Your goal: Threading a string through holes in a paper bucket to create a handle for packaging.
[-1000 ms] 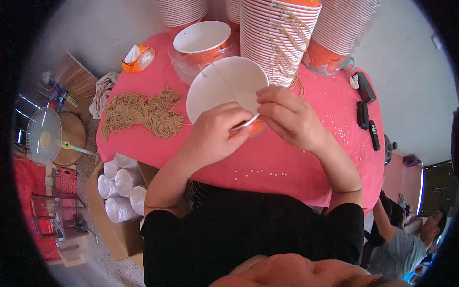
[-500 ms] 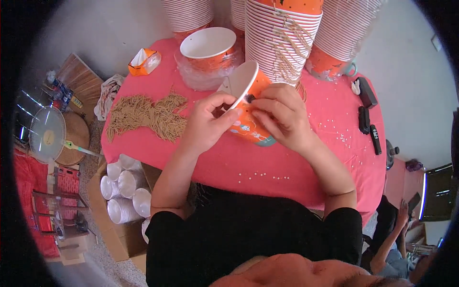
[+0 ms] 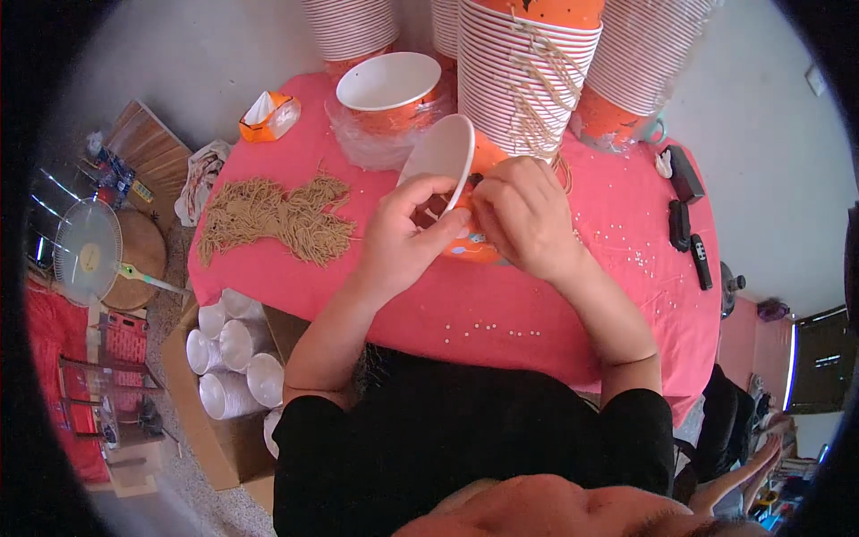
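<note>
Pink tablecloth (image 3: 429, 309), pale wall (image 3: 206, 54), orange bucket (image 3: 445, 154)

Black top (image 3: 483, 421), short black sleeves (image 3: 309, 430), probably a rounded neckline (image 3: 463, 492)

The bucket (image 3: 438, 154) is between the hands (image 3: 530, 219), over the middle of the worktop (image 3: 403, 318). Cords (image 3: 277, 219) lie to its left, with a packet (image 3: 270, 117) beyond them. On the far side stand another bucket (image 3: 389, 82) and, right of that, a stack of buckets (image 3: 519, 80). Left of the worktop, a carton (image 3: 208, 431) holds cups (image 3: 237, 345).
</note>
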Available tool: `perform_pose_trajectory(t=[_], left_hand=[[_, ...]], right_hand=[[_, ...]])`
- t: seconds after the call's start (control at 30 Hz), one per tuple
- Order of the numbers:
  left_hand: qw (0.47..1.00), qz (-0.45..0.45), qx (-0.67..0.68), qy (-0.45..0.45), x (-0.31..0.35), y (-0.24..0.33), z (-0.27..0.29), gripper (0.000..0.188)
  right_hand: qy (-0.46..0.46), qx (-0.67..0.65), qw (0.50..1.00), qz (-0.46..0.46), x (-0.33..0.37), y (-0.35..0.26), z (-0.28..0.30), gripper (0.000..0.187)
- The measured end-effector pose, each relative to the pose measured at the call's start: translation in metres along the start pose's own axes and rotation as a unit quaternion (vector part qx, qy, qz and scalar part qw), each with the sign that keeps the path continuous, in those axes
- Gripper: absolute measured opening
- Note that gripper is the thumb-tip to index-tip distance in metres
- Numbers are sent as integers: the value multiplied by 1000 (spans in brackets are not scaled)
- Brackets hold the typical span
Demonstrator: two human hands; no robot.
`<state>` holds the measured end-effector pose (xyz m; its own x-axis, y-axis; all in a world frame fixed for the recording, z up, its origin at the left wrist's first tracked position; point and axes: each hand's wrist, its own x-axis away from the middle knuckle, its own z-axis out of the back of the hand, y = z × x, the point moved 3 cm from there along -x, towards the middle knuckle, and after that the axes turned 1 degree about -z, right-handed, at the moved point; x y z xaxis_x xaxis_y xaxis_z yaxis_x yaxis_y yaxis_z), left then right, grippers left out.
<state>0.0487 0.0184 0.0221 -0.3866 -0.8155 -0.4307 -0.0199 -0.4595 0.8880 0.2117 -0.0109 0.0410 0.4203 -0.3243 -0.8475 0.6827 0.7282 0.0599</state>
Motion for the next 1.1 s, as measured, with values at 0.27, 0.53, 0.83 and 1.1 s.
perform_pose_trajectory(t=[0.27,0.53,0.83,1.1], left_hand=[[1000,4,-27,-13,0,-9,14,25],[955,-167,-231,-87,-1,14,13,19],[909,-211,-306,-187,8,12,4,12],[931,-283,-226,-36,13,-11,0,9]], right_hand=[[79,-315,918,-227,11,28,30,7],[70,-406,892,-186,8,14,61,5],[-63,-283,948,-134,5,0,35,16],[-89,-215,969,-77,17,-5,-1,16]])
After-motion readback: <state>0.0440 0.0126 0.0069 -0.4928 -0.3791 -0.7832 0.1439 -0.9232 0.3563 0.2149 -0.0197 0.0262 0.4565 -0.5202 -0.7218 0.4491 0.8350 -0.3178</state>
